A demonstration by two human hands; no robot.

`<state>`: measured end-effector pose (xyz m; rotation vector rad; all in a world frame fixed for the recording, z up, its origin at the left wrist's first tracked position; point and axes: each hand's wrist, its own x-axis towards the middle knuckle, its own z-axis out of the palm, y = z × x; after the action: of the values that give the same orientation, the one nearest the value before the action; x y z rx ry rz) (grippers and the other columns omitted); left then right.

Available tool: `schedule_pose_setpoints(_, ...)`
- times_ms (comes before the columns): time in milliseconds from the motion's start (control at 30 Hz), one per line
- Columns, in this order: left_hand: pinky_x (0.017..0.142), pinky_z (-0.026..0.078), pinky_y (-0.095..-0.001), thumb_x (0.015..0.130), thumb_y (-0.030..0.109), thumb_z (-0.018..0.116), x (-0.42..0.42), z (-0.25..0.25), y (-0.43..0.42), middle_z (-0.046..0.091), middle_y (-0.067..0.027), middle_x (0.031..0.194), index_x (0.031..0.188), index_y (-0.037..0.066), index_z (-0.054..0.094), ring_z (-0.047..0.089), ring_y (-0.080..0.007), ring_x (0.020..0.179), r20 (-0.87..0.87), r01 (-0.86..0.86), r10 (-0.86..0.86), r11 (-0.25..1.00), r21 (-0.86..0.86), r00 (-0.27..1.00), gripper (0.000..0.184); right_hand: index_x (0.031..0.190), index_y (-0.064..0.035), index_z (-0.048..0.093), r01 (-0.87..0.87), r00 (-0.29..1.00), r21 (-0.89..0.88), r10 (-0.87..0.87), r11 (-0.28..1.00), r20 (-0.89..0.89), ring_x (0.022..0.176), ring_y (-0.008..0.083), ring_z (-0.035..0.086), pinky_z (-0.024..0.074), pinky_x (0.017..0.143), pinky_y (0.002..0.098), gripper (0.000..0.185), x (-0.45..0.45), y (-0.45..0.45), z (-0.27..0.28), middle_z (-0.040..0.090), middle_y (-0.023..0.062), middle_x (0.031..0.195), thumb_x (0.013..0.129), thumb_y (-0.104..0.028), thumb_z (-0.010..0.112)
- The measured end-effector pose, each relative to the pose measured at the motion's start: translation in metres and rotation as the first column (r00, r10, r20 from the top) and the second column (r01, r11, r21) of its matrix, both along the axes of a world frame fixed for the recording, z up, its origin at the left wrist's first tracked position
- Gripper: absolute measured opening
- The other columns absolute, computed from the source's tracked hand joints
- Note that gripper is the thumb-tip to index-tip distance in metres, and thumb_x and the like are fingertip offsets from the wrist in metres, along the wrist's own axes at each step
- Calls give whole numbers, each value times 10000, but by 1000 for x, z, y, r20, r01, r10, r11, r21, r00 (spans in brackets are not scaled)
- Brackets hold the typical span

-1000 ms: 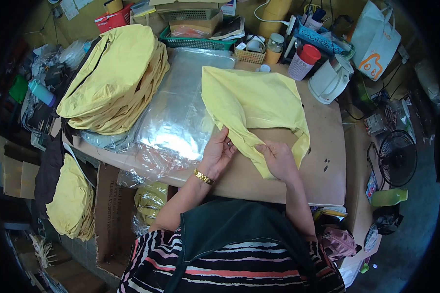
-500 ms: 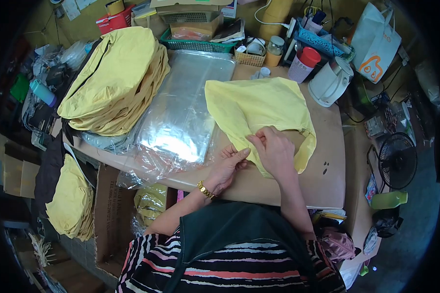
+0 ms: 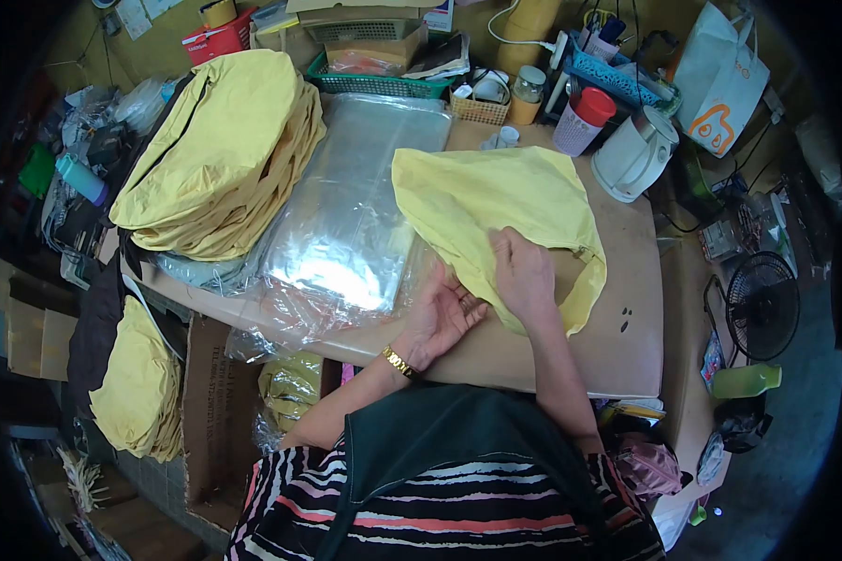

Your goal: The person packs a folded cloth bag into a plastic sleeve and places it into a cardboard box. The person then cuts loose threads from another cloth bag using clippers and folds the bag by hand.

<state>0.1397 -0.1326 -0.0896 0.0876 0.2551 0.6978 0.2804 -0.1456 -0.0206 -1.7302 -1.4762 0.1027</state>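
A yellow cloth piece with a gap or opening at its lower right lies spread on the work table. My right hand is closed at its near edge, thumb and curled fingers gripping the cloth. Just left of it, my left hand is turned palm up with its fingers apart and loosely curved, the tips beside or under the cloth's edge. Whether those fingertips touch the cloth I cannot tell. A gold watch is on my left wrist.
Clear plastic bags lie left of the cloth, beside a stack of yellow fabric pieces with dark zips. An electric kettle, a pink cup with red lid and a green basket line the back. An open carton stands below.
My left hand has let go of the cloth's edge and opened palm up. My right hand has turned and closed into a tighter grip on the cloth.
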Motion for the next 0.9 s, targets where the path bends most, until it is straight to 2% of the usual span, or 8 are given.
schedule_pose_setpoints(67,799,520,-296,934,223,596,1,-9,6,601,-15,1077,1131,83,554,580,-118,941,-31,59,-59,998,-12,998,245,734,-8,542,-113,954,-88,133,990,270,446,341,442,369,484,402,316,-2,-6,15,483,156,517,917,-261,586)
schedule_pose_setpoints(167,770,523,-306,925,263,610,6,-23,11,614,-13,1001,1074,82,568,583,-112,867,-261,-103,170,963,250,950,239,694,-9,539,-104,988,-87,113,991,103,434,314,432,354,459,390,349,7,4,11,463,148,500,909,-276,603)
schedule_pose_setpoints(233,746,515,-292,921,266,618,5,-14,11,628,-1,907,1006,83,600,586,-99,795,-101,-216,237,959,182,966,202,673,-8,538,-81,996,-81,83,993,16,429,307,437,350,450,388,360,5,7,3,462,145,496,906,-274,606)
schedule_pose_setpoints(367,735,506,-273,923,236,617,4,27,-6,640,5,856,935,78,623,591,-91,751,-247,-207,190,977,-46,950,159,643,-12,533,-40,998,-9,40,999,39,437,306,446,351,453,389,367,-10,7,-5,466,145,501,896,-264,615)
schedule_pose_setpoints(533,747,506,-275,934,230,604,-3,2,-9,653,-11,861,918,65,630,613,-112,759,-389,-68,279,877,476,878,167,692,-19,567,-148,981,-212,171,966,92,583,374,571,431,561,452,325,-9,13,7,554,185,591,890,-274,599)
schedule_pose_setpoints(700,787,524,-274,948,239,580,-13,-16,-7,664,-40,879,936,45,628,633,-126,798,-312,-41,157,937,348,937,200,730,-12,590,-217,976,-281,211,935,-50,659,390,580,437,616,467,300,-1,17,2,579,196,649,877,-272,615)
schedule_pose_setpoints(800,787,539,-276,962,243,551,-15,19,-3,667,-54,916,980,33,611,644,-140,820,-319,-124,207,957,263,925,219,801,-25,643,-247,967,-59,241,967,-83,547,342,518,412,559,397,249,-1,-2,4,525,189,600,883,-258,609)
schedule_pose_setpoints(900,776,549,-278,977,247,517,-19,9,16,663,-65,960,1033,25,588,650,-152,842,-328,-215,279,952,218,903,240,780,-8,618,-352,926,-269,376,897,43,666,398,575,433,617,472,276,6,-20,-1,565,208,635,889,-260,592)
